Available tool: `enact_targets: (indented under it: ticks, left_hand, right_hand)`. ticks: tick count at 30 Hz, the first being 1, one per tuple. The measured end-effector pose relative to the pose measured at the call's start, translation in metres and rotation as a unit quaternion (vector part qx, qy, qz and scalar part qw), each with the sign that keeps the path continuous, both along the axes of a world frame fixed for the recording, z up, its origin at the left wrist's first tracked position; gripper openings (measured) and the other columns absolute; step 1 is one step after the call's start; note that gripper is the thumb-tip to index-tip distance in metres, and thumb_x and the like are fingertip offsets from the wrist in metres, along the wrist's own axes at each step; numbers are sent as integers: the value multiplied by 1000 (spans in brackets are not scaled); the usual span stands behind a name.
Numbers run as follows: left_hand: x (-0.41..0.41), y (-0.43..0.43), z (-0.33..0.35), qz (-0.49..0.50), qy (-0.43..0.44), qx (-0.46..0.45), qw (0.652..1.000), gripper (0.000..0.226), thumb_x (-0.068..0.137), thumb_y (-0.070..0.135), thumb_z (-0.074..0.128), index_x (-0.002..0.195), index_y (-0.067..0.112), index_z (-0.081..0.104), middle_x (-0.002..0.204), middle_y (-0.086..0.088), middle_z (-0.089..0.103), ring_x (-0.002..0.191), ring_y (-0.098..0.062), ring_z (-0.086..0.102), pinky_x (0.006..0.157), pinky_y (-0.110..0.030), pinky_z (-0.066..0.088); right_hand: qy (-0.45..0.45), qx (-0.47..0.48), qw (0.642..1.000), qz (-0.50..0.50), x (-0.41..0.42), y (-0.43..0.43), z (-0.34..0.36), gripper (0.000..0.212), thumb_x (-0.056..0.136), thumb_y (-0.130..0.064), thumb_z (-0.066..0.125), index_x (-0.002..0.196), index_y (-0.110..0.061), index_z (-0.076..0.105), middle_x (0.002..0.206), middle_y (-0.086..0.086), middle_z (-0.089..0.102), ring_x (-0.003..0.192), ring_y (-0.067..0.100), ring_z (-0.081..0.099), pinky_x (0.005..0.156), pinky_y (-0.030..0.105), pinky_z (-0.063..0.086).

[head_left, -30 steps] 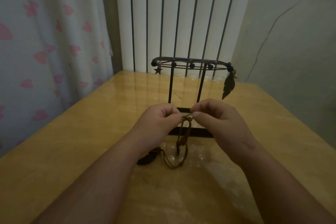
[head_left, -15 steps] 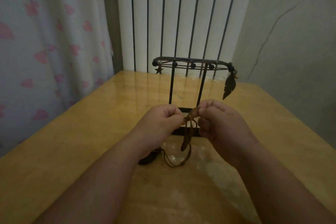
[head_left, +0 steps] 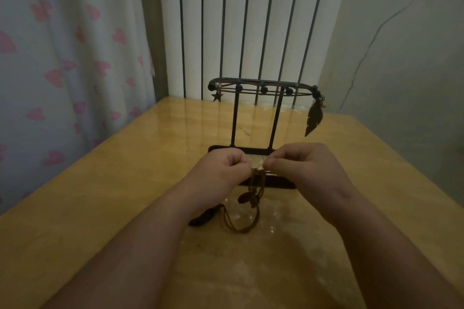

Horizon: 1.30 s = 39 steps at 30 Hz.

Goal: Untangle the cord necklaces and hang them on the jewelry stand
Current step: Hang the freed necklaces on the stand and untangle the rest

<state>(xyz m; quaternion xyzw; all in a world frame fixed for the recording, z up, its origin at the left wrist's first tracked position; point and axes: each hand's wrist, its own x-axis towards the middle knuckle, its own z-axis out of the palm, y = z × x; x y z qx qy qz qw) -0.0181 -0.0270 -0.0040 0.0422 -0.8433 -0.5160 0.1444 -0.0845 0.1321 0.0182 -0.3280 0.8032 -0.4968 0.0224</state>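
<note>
A tangle of brown cord necklaces point(head_left: 253, 188) hangs between my hands just above the table. My left hand point(head_left: 223, 170) pinches its top from the left and my right hand point(head_left: 301, 170) pinches it from the right, fingertips nearly touching. Small oval pendants dangle in the tangle, and a cord loop point(head_left: 241, 226) trails onto the table. A dark pendant point(head_left: 200, 218) lies by my left wrist. Behind stands the black jewelry stand point(head_left: 261, 118), with a beaded cord along its top bar, a star charm point(head_left: 216, 96) at the left and a feather pendant point(head_left: 313, 119) hanging at the right.
The glossy wooden table point(head_left: 100, 195) runs to a curtain with pink hearts point(head_left: 62, 57) on the left, a white slatted panel point(head_left: 251, 20) behind and a pale wall point(head_left: 401, 57) on the right. The stand's black base point(head_left: 276, 183) sits right behind my hands.
My right hand has turned back from a raised, twisted grip to a low pinch beside my left hand. The tangle hangs slightly lower and its pendants have shifted.
</note>
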Motion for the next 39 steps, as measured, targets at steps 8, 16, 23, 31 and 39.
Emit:
enact_targets:
  ticks: [8, 16, 23, 31, 39]
  left_hand:
    - [0, -3, -1, 19, -18, 14, 1000, 21, 91, 21, 53, 72, 24, 61, 53, 18, 50, 56, -1, 45, 58, -21, 35]
    - [0, -8, -1, 26, -9, 44, 999, 23, 91, 20, 51, 70, 22, 60, 62, 6, 51, 64, -15, 46, 64, -31, 41]
    - [-1, -6, -2, 6, -4, 39, 999, 23, 90, 20, 54, 69, 25, 61, 62, 8, 53, 64, -12, 47, 64, -30, 40]
    - [1, -2, 2, 5, -1, 34, 999, 25, 93, 20, 50, 70, 25, 58, 51, 20, 52, 58, -3, 47, 61, -24, 36]
    - [2, -4, 1, 4, 25, 61, 998, 25, 95, 18, 50, 74, 25, 60, 60, 10, 52, 60, -9, 46, 61, -27, 40]
  right_hand:
    - [-38, 61, 996, -47, -1, 3, 4, 18, 97, -28, 53, 85, -20, 64, 80, -1, 63, 73, 14, 56, 64, 26, 42]
    - [-132, -39, 989, -48, -9, 9, 3, 10, 90, -18, 57, 87, -12, 64, 76, -1, 63, 70, 13, 51, 63, 28, 36]
    - [104, 73, 992, -30, -1, -5, -7, 13, 86, -39, 64, 99, -40, 65, 100, -23, 58, 92, -6, 53, 74, 14, 41]
    - [-12, -62, 997, -53, 0, -5, -6, 14, 93, -21, 59, 81, -22, 67, 78, -5, 65, 77, 12, 58, 66, 27, 43]
    - [-46, -51, 997, -23, 0, -2, -1, 20, 88, -18, 58, 70, -14, 66, 72, 0, 63, 77, 19, 56, 66, 32, 41]
